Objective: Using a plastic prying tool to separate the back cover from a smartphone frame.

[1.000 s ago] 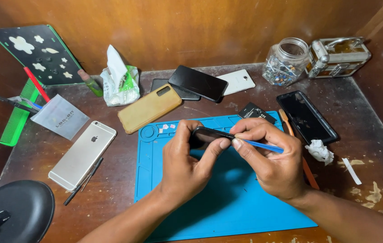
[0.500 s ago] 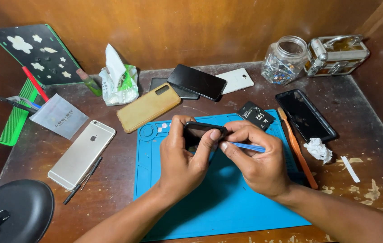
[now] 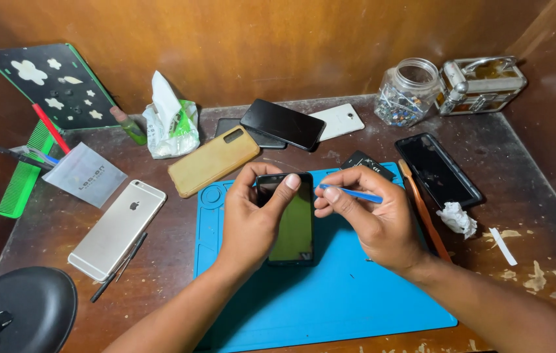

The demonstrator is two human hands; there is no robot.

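A black phone (image 3: 293, 225) with a greenish reflecting screen is held above the blue work mat (image 3: 356, 294). My left hand (image 3: 252, 219) grips it by the top left edge, thumb across the upper screen. A thin blue pry tool (image 3: 354, 193) is pinched in my right hand (image 3: 373, 219), its tip touching the phone's upper right edge. Both hands hover over the mat's upper half.
Around the mat lie a silver phone (image 3: 116, 229), a tan-cased phone (image 3: 212, 160), a black phone (image 3: 282, 123), a white phone (image 3: 338, 121) and a black screen panel (image 3: 437, 170). A glass jar (image 3: 408, 91), metal case (image 3: 482, 84), tissue pack (image 3: 170, 121) and green comb (image 3: 24, 173) stand further out.
I have turned the phone from edge-on to lengthwise, screen facing up. My right hand with the blue tool moved left to the phone's upper right edge.
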